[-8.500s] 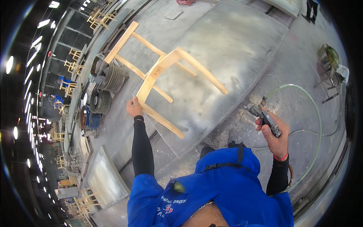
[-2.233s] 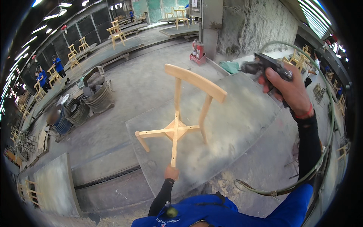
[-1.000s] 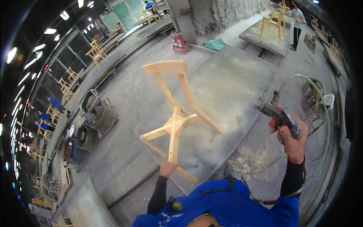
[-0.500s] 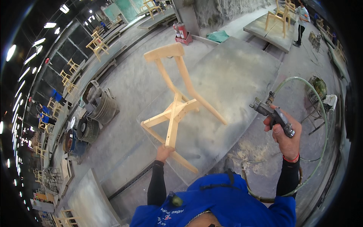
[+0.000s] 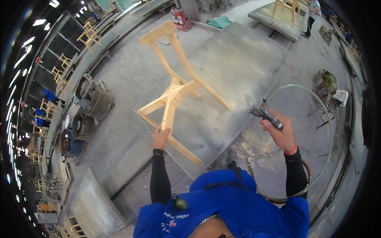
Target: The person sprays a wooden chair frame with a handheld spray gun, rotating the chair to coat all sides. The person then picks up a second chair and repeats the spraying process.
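A pale wooden chair frame without a seat panel stands on a large grey board. Its curved backrest points away from me, and crossed rails join its legs. My left hand is closed around the near end of one rail, by a front leg. In my right hand is a dark metal spray gun, held off to the right of the chair with its nozzle facing left toward it. A pale green hose loops from the gun down toward my right side.
Several grimy drums stand at the left. Red extinguishers sit in a box beyond the board. At the far right, a person stands beside another chair. A bucket rests on a stand. Another board lies at lower left.
The view has shifted, so the surroundings sit higher and further left. My right hand has brought the spray gun a little closer to the chair; my left still grips the rail.
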{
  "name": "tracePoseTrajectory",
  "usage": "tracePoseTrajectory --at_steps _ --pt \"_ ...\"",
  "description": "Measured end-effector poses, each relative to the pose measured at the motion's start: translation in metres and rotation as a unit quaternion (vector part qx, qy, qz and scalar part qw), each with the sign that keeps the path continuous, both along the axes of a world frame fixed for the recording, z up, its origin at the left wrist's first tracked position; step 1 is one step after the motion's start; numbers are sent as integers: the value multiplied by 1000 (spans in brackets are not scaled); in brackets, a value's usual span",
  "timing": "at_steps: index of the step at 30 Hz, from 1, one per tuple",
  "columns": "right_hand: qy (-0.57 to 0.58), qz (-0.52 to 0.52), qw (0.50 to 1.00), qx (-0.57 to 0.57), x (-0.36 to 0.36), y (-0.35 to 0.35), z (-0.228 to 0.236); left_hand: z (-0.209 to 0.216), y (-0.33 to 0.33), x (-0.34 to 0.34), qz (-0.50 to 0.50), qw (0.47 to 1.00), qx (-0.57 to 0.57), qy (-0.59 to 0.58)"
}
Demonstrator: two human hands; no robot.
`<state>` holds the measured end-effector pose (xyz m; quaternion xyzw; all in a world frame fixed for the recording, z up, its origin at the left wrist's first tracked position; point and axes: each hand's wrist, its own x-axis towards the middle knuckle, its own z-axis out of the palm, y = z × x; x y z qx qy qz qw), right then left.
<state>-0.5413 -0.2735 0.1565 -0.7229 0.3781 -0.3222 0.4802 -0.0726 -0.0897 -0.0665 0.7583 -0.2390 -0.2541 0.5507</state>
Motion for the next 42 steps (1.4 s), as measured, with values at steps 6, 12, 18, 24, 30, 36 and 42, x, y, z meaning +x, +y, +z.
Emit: tracePoseTrajectory --at_steps 6,12,18,24,30,36,42 --pt "112 -60 991 33 -52 3 -76 -11 -14 -3 87 971 -21 -224" --pt "100 -70 993 6 -73 41 -113 -35 -11 20 128 970 -85 -188" --pt "-72 -61 992 87 -44 74 -90 -39 2 45 83 979 -112 -148" --pt "-124 37 983 133 -9 86 -65 -39 8 51 123 981 -108 -106" --pt "-146 44 980 125 17 86 -71 -43 6 53 126 979 -102 -121" --pt "-144 27 984 106 21 90 -75 -43 7 59 119 981 -92 -124" --pt "-144 50 983 99 14 98 -71 -19 -3 53 107 960 -59 -251"
